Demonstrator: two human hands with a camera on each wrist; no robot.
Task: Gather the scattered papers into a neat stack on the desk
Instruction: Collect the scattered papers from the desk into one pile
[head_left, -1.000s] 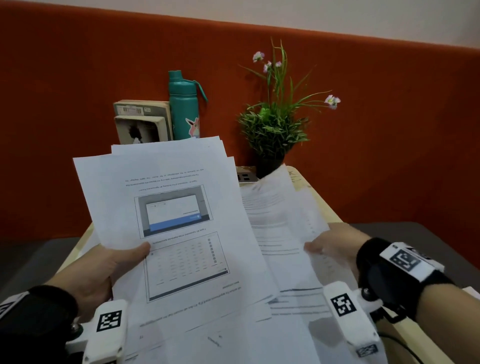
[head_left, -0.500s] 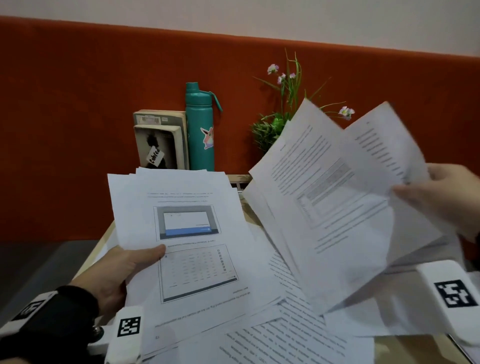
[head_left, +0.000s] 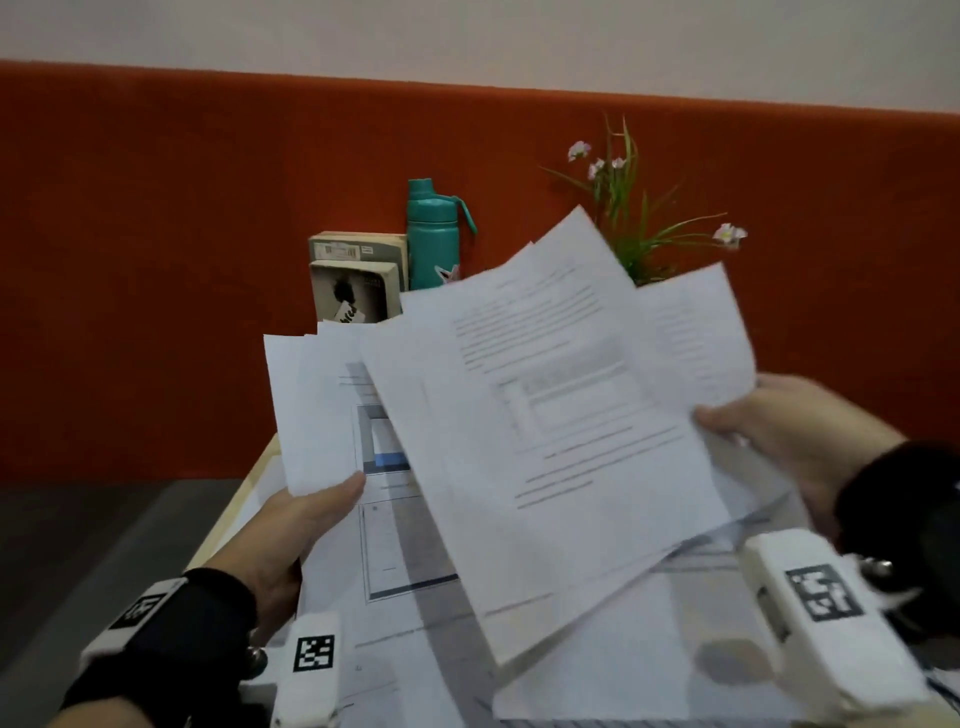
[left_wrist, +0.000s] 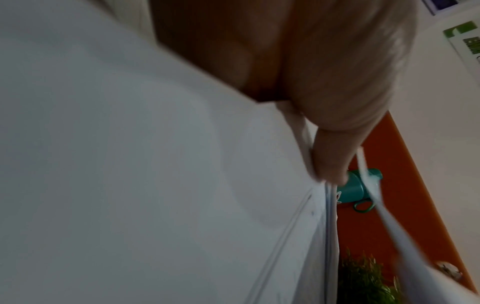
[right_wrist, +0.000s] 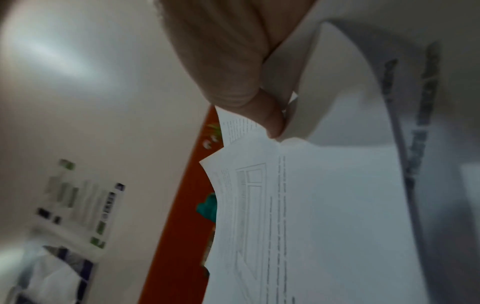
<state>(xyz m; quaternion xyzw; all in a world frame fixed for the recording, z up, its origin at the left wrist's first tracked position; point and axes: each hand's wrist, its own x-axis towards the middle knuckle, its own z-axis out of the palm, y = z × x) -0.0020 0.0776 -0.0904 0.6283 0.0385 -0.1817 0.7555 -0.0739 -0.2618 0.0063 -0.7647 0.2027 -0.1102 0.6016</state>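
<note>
My left hand (head_left: 317, 512) holds a sheaf of printed white papers (head_left: 322, 410) by its left edge, thumb on top; the left wrist view shows that hand (left_wrist: 330, 148) pinching the sheaf (left_wrist: 155, 185) between thumb and fingers. My right hand (head_left: 763, 421) grips a second bunch of printed sheets (head_left: 550, 415) at its right edge, tilted and lifted over the left sheaf. The right wrist view shows this hand (right_wrist: 270, 121) with its thumb pressed on the bunch (right_wrist: 324, 216). More papers (head_left: 597, 670) lie spread on the desk below.
A light wooden desk (head_left: 244, 493) stands against an orange padded wall (head_left: 156, 260). At its back are two books (head_left: 353, 280), a teal water bottle (head_left: 434, 234) and a potted plant with small flowers (head_left: 634, 218). Dark floor lies to the left.
My right hand lifted a bunch of sheets off the desk and swung it left, over the sheaf in my left hand. The left hand kept its hold.
</note>
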